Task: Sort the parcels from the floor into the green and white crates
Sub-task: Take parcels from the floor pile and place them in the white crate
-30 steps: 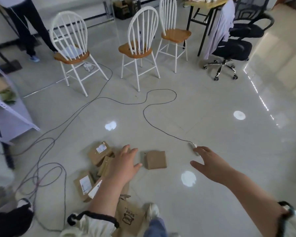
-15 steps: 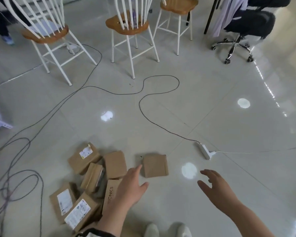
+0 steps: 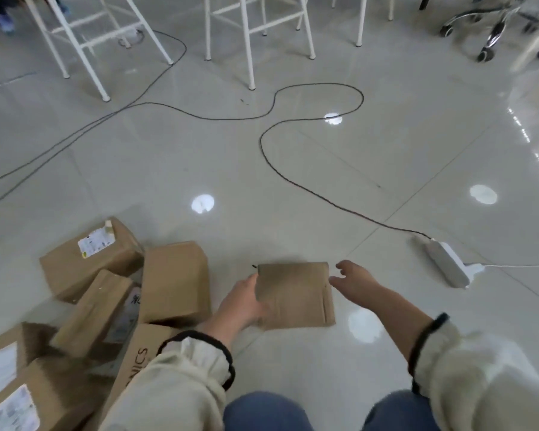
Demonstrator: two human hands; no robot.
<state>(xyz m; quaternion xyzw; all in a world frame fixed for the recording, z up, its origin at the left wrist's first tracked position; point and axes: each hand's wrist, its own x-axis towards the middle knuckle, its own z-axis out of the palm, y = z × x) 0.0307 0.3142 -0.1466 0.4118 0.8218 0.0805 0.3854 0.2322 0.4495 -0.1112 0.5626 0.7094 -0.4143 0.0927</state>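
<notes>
Flat parcel: a thin, square, plain brown cardboard pack with a seam running near its right edge and no label showing, lying on the pale tiled floor at near centre, apart from the other parcels. To its left is a loose heap of brown boxes, some leaning on one another. The far one, the labelled box, carries a white sticker on top; two at the near left also show white labels, and one bears printed letters along its side. The left hand grips the flat parcel at its left edge, with the fingers hidden beneath the card and the palm against the edge; whether that side is raised off the floor cannot be told. The right hand is loosely spread, palm down, and holds nothing. Its fingertips are just beside the parcel's far right corner; contact cannot be told. Both forearms come in from the near edge in cream sleeves with dark cuffs, above blue-clad knees. A black cable snakes across the far floor to a white power strip at right. White chair legs stand at the far side.
</notes>
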